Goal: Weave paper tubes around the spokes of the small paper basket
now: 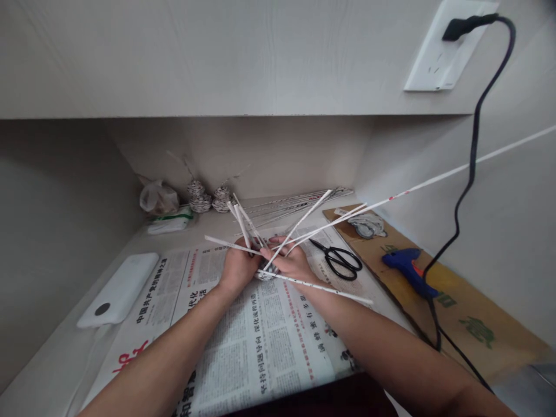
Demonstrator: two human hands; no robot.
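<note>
Between both hands is a small woven piece (264,274) of rolled newspaper, with several thin paper sticks fanning out of it. My left hand (240,267) wraps round its left side, the fingertips partly hidden behind the sticks. My right hand (290,258) has its fingers closed on the right side, among the crossing sticks. One long paper stick (408,191) runs from there far up to the right, out of view. Another stick (321,285) lies across above my right wrist. Newspaper sheets (260,347) spread beneath the hands.
Black-handled scissors (343,262) lie right of my hands. A blue glue gun (408,267) and a grey cloth bundle (368,225) rest on cardboard (460,330); a black cord (467,191) hangs nearby. Woven gourd shapes (200,197), paper sticks (295,204) and a white device (119,289) stand around.
</note>
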